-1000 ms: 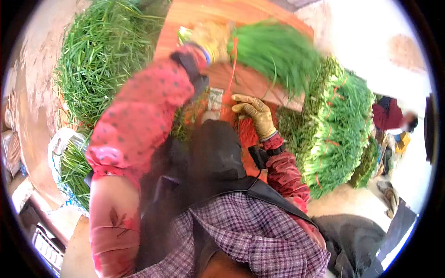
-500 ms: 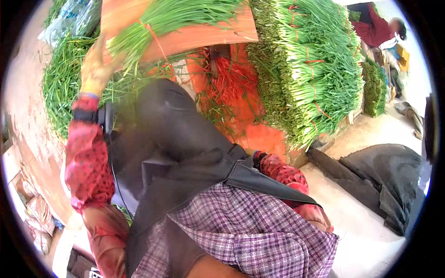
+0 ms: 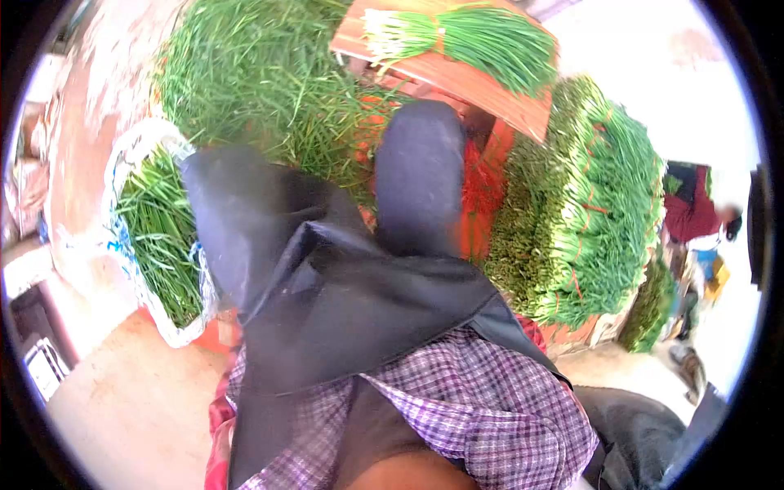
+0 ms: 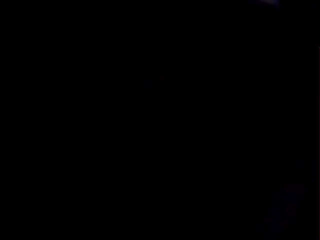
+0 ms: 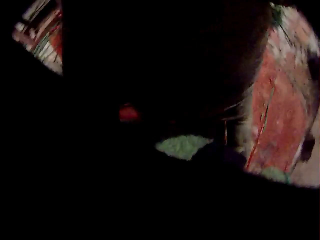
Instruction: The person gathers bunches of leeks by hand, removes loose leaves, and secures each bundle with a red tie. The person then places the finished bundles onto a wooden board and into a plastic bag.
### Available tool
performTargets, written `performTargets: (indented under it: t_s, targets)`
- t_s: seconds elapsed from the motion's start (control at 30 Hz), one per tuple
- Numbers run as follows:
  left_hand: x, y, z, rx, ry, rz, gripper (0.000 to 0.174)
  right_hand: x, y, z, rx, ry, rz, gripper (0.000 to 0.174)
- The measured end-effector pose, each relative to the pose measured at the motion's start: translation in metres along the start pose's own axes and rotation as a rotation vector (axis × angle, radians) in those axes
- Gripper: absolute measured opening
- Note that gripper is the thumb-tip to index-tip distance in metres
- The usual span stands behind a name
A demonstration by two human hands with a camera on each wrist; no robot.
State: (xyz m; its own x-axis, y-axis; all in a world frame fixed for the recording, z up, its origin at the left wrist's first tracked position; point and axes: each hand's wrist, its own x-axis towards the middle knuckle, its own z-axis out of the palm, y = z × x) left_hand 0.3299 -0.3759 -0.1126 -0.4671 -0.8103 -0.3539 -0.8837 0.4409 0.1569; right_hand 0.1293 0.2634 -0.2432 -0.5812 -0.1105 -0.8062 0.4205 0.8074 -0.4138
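Observation:
A bundle of long green stalks with pale ends [image 3: 490, 41], tied by an orange band [image 3: 440, 39], lies across the reddish wooden board [image 3: 498, 104]. Neither hand shows in the head view; beside the dark apron [image 3: 359, 318] only bits of red sleeve appear, at lower left [image 3: 219, 429] and at right [image 3: 531, 331]. The left wrist view is almost wholly black. Darkness fills most of the right wrist view, around a pale green patch [image 5: 182, 146] and a red surface [image 5: 280, 110]. What either hand touches is hidden.
Loose greens [image 3: 261, 73] are heaped beyond the knees. A white plastic bag [image 3: 175, 333] of greens stands at left. Tied bundles [image 3: 604, 212] are stacked at right, near red strands [image 3: 482, 180] below the board. Another person [image 3: 694, 212] is at far right.
The left hand, earlier at the bundle's end, and both forearms have dropped out of the head view. The bundle now lies with its pale ends showing, and the head view has shifted.

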Motion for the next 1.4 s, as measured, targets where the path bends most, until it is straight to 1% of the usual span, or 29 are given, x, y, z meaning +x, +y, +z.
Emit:
performTargets:
  t_s: [0.03, 0.1, 0.17, 0.2, 0.27, 0.37, 0.43, 0.47, 0.5, 0.57, 0.67, 0.7, 0.73, 0.83, 0.9, 0.97, 1.03, 1.13, 1.2, 1.3, 1.4]
  targets:
    - [-0.004, -0.018, 0.013, 0.025, -0.068, -0.051, 0.033, 0.007, -0.006, -0.006, -0.011, 0.014, 0.005, 0.027]
    - [-0.014, -0.037, 0.039, 0.052, -0.201, -0.118, 0.032, 0.013, -0.028, -0.016, -0.021, 0.041, 0.026, 0.027]
    - [-0.014, -0.027, 0.064, 0.050, -0.317, -0.121, 0.032, 0.025, -0.054, -0.027, -0.010, 0.060, 0.046, 0.027]
    - [-0.011, -0.013, 0.083, 0.036, -0.375, -0.109, 0.031, 0.033, -0.066, -0.033, -0.001, 0.069, 0.057, 0.027]
    - [-0.005, 0.030, 0.120, -0.012, -0.502, -0.066, 0.030, 0.045, -0.092, -0.036, 0.007, 0.071, 0.097, 0.028]
    - [0.007, 0.121, 0.182, -0.099, -0.649, -0.008, 0.029, 0.082, -0.120, -0.043, 0.023, 0.046, 0.145, 0.028]
    - [0.008, 0.170, 0.203, -0.147, -0.729, -0.004, 0.028, 0.100, -0.134, -0.047, 0.032, 0.023, 0.176, 0.028]
    - [0.011, 0.187, 0.206, -0.168, -0.758, -0.003, 0.028, 0.105, -0.140, -0.047, 0.034, 0.019, 0.192, 0.028]
    - [0.019, 0.184, 0.204, -0.187, -0.803, -0.007, 0.027, 0.103, -0.158, -0.043, 0.021, 0.023, 0.213, 0.029]
    - [0.009, 0.191, 0.192, -0.182, -0.825, -0.053, 0.027, 0.112, -0.161, -0.048, 0.028, -0.009, 0.223, 0.029]
    - [-0.012, 0.184, 0.175, -0.167, -0.831, -0.132, 0.025, 0.124, -0.170, -0.062, 0.009, -0.041, 0.202, 0.029]
    - [-0.018, 0.182, 0.172, -0.162, -0.834, -0.133, 0.025, 0.127, -0.174, -0.063, 0.008, -0.035, 0.196, 0.029]
    - [-0.014, 0.166, 0.170, -0.172, -0.854, -0.136, 0.024, 0.127, -0.185, -0.060, -0.005, -0.017, 0.189, 0.030]
    - [-0.025, 0.164, 0.164, -0.157, -0.839, -0.165, 0.023, 0.142, -0.194, -0.069, -0.016, -0.031, 0.141, 0.030]
    - [-0.027, 0.158, 0.166, -0.140, -0.825, -0.152, 0.022, 0.151, -0.199, -0.071, -0.017, -0.029, 0.097, 0.030]
    - [-0.015, 0.157, 0.175, -0.168, -0.786, -0.093, 0.022, 0.159, -0.211, -0.068, -0.034, -0.011, 0.032, 0.031]
    - [0.001, 0.165, 0.178, -0.151, -0.728, -0.016, 0.021, 0.164, -0.209, -0.069, -0.025, -0.010, -0.007, 0.031]
    - [0.047, 0.204, 0.175, -0.137, -0.579, 0.197, 0.020, 0.157, -0.197, -0.074, -0.043, -0.021, -0.041, 0.032]
    - [0.087, 0.238, 0.171, -0.160, -0.445, 0.402, 0.019, 0.142, -0.178, -0.072, -0.094, -0.015, -0.042, 0.032]
    - [0.145, 0.332, 0.166, -0.103, -0.243, 0.755, 0.018, 0.120, -0.126, -0.078, -0.163, -0.050, 0.019, 0.033]
    - [0.187, 0.422, 0.183, 0.145, -0.164, 1.019, 0.017, 0.090, -0.059, -0.086, -0.276, -0.110, 0.110, 0.033]
